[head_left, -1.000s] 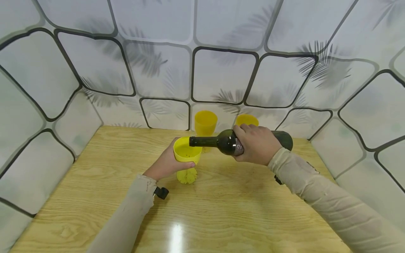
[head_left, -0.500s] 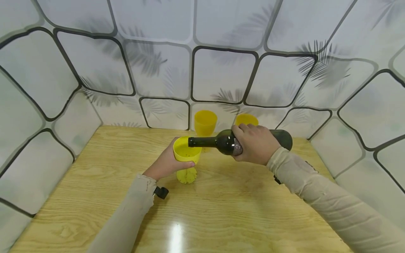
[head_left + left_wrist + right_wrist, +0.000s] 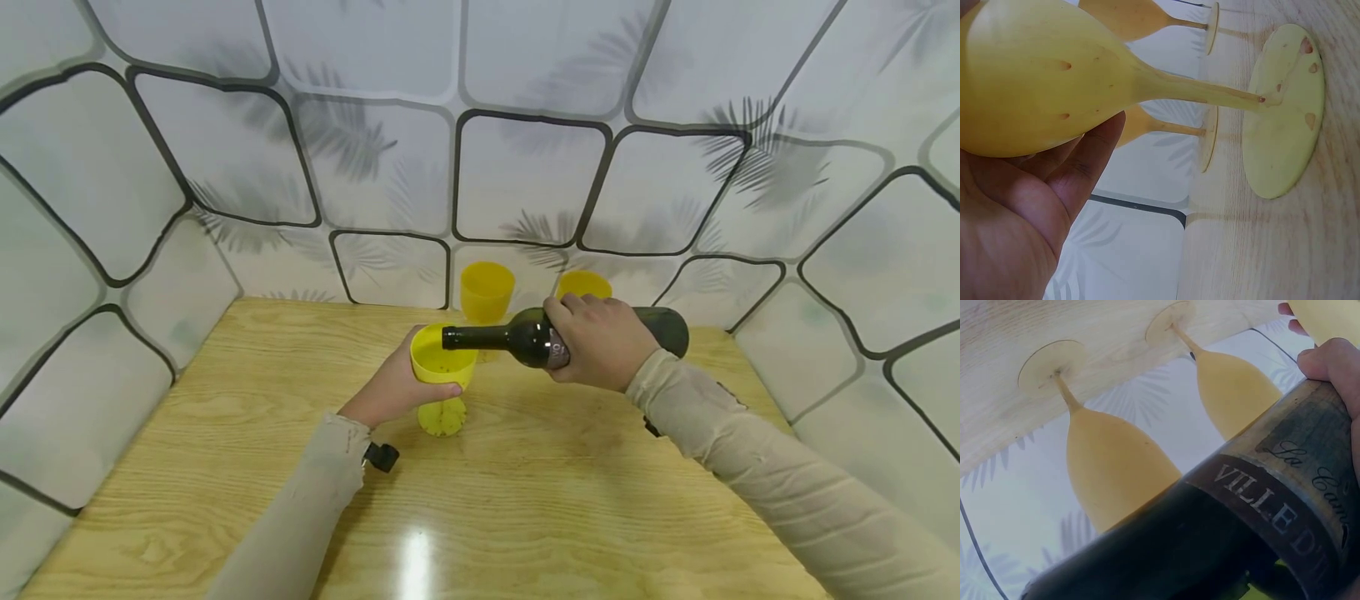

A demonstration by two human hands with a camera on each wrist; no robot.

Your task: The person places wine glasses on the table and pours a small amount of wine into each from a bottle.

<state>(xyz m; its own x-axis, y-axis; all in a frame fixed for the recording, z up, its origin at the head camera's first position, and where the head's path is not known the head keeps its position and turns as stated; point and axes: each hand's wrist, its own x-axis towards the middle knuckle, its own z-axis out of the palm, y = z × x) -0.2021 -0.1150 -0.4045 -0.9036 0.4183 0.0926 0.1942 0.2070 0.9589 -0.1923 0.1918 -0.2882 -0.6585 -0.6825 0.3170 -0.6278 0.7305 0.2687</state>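
1. Your right hand (image 3: 603,342) is clenched around the body of the dark bottle (image 3: 525,337), fingers over the label.
2. The bottle lies near horizontal above the table (image 3: 525,500). Its long axis runs left to right across the head view, base to your right, neck pointing left.
3. The bottle mouth sits over the rim of the near goblet (image 3: 444,375). No liquid can be seen leaving it.
4. Your left hand (image 3: 393,387) grasps that goblet's bowl, thumb across the front. The wrist view shows the palm cupped against the bowl (image 3: 1035,75).
5. The goblet stands upright, its foot flat on the table near the middle.
6. Two more yellow goblets (image 3: 487,292) (image 3: 585,285) stand upright at the back edge by the wall, behind the bottle, apart from both hands.
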